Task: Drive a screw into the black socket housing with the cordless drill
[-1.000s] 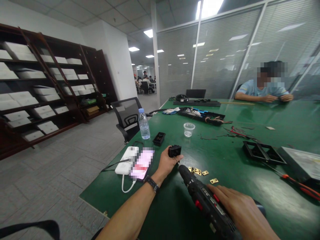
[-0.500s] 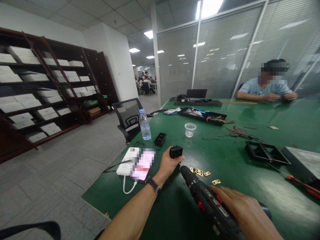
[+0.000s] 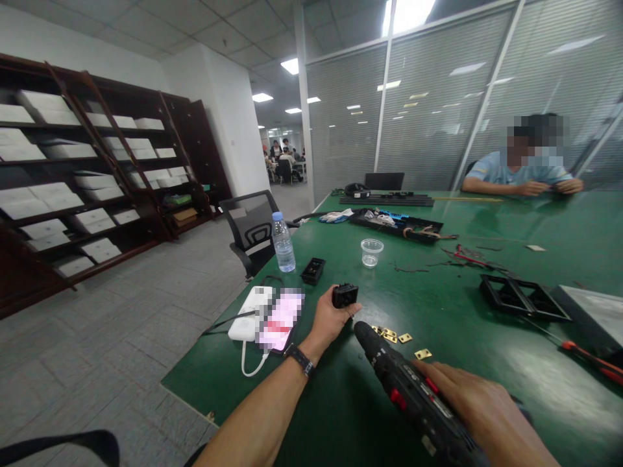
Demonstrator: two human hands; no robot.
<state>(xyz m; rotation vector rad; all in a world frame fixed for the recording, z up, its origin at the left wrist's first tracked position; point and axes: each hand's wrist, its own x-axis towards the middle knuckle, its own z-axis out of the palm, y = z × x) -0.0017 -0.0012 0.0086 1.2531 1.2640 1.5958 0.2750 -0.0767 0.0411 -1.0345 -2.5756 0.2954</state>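
A small black part [image 3: 345, 295] is gripped in my left hand [image 3: 329, 319], its fingers wrapped round it above the green table. My right hand [image 3: 462, 395] is closed on a black power drill [image 3: 409, 383] with red switches. The drill's nose points at the black part, close to my left fingertips; whether its bit touches anything is too small to tell. Several brass plates [image 3: 405, 338] lie on the table just beyond the drill. Farther off is another small black housing [image 3: 313, 270], lying by itself.
Left of my hands lie a white power bank [image 3: 250, 314] and a phone [image 3: 281, 318]. Beyond stand a water bottle [image 3: 283, 243] and a clear cup [image 3: 372, 253]. Black frames [image 3: 523, 298] and a screwdriver [image 3: 591, 360] lie right. A person [image 3: 520, 162] sits across the table.
The drill and my right hand have shifted slightly right and back, so the gap between the drill's nose and my left hand looks a little wider. My left hand still holds the black part.
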